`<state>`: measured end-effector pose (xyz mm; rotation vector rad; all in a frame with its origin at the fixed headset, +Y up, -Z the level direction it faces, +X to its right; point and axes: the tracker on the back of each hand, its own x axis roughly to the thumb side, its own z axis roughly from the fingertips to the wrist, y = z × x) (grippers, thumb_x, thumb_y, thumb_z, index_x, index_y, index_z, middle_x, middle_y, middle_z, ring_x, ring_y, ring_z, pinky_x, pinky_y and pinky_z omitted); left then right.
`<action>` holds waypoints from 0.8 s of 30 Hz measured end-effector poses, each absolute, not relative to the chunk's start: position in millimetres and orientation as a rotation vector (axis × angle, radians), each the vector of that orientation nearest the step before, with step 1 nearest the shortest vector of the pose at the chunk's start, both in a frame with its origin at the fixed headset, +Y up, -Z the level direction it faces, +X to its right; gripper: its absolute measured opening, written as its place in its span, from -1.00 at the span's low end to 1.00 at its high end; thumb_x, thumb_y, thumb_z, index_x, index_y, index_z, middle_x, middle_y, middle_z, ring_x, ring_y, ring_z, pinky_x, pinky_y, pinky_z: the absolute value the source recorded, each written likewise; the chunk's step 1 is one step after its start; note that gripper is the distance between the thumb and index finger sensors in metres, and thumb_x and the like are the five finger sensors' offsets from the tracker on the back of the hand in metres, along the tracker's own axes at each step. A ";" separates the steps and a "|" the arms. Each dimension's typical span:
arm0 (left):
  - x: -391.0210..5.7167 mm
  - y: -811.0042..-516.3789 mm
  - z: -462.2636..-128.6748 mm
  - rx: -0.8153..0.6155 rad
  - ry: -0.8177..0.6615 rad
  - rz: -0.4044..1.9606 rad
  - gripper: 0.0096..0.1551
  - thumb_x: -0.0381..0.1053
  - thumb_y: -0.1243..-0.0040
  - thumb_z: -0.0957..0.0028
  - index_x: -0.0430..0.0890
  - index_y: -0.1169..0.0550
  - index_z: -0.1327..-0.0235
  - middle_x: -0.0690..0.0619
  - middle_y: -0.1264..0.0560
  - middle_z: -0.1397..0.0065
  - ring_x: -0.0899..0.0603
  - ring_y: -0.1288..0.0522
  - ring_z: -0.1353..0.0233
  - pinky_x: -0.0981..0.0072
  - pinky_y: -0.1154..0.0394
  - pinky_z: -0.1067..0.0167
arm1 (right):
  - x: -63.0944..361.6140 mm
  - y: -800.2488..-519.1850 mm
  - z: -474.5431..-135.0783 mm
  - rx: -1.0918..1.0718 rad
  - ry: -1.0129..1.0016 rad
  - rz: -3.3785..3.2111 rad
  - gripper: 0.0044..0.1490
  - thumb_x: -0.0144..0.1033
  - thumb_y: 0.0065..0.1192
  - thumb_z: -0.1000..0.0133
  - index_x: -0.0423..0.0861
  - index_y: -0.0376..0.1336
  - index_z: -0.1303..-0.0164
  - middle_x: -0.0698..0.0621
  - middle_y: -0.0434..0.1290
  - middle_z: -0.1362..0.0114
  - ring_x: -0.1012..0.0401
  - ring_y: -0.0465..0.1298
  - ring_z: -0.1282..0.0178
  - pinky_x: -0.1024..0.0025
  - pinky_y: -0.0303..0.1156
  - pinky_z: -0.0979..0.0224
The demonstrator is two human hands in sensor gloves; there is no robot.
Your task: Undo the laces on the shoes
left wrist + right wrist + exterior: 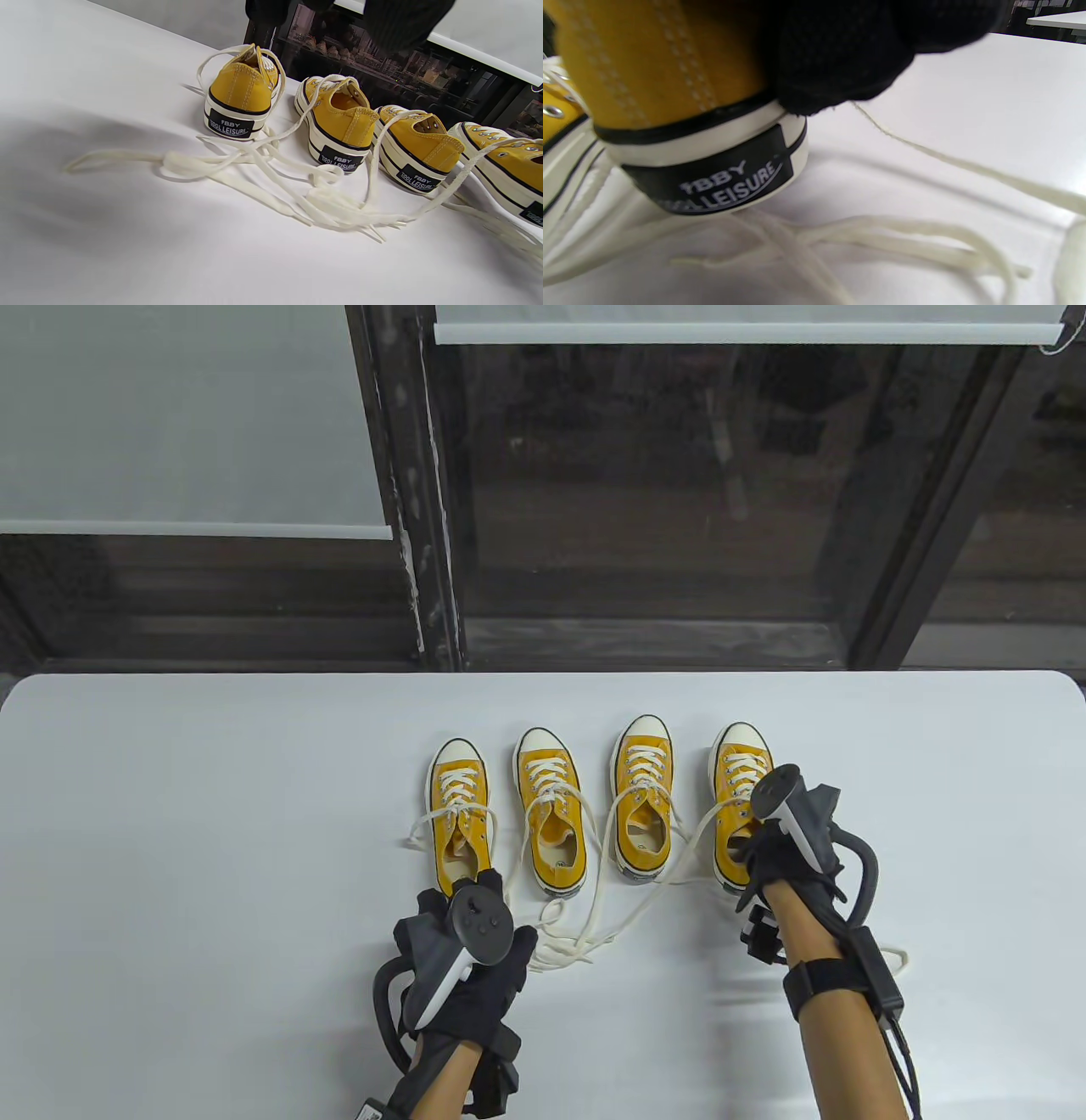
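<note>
Four yellow low-top sneakers stand in a row on the white table (212, 814), toes pointing away. Their cream laces (577, 937) trail loose and tangled behind the heels, and also show in the left wrist view (271, 169). My right hand (758, 848) grips the heel of the rightmost sneaker (736, 780). In the right wrist view its gloved fingers (840, 55) press on that heel (670, 84) above the black label. My left hand (475, 912) hovers behind the leftmost sneaker (459, 806). Its fingers (390, 21) hold nothing in the left wrist view.
The second sneaker (551, 806) and third sneaker (642, 797) stand between my hands. One lace end (891, 959) lies to the right of my right wrist. The table's far edge (543, 675) runs along a dark window frame.
</note>
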<state>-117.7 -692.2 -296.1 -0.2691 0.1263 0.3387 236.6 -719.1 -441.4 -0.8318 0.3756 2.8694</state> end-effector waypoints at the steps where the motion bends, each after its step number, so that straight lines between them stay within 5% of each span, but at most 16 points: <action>1: -118.0 -692.2 -296.0 -0.268 0.128 0.338 -0.07 0.36 -0.05 -0.24 0.17 0.04 -0.77 0.07 0.03 -0.88 -0.28 0.22 -0.83 -0.47 0.26 -0.62 | 235.0 -722.5 -445.1 -0.843 0.368 2.885 -0.43 -0.10 0.06 -0.38 -0.24 0.32 -0.40 0.05 0.59 0.03 0.33 0.64 0.30 0.37 0.55 0.02; 9: -120.5 -692.0 -296.8 -0.278 0.139 0.351 -0.08 0.35 -0.04 -0.25 0.16 0.03 -0.77 0.07 0.03 -0.88 -0.28 0.21 -0.83 -0.47 0.26 -0.62 | 239.3 -741.1 -447.5 -0.910 0.368 2.864 -0.42 -0.06 0.08 -0.38 -0.20 0.32 -0.42 0.08 0.61 0.02 0.35 0.66 0.28 0.37 0.56 0.00; 14: -121.7 -693.5 -297.4 -0.288 0.141 0.356 -0.08 0.35 -0.04 -0.25 0.16 0.03 -0.77 0.07 0.02 -0.88 -0.28 0.20 -0.83 -0.47 0.25 -0.62 | 244.0 -727.8 -437.5 -0.866 0.381 2.815 -0.26 0.13 0.01 -0.37 -0.15 0.22 -0.57 0.04 0.57 -0.11 0.27 0.66 0.15 0.27 0.53 -0.09; 24: -121.5 -689.6 -293.7 -0.273 0.108 0.362 -0.06 0.35 -0.05 -0.23 0.15 0.02 -0.77 0.04 0.00 -0.87 -0.29 0.22 -0.82 -0.47 0.24 -0.61 | 224.6 -674.5 -395.3 -0.476 0.232 2.732 -0.21 0.11 0.01 -0.37 0.00 0.02 -0.76 -0.18 0.20 -0.66 -0.13 0.34 -0.56 -0.19 0.23 -0.52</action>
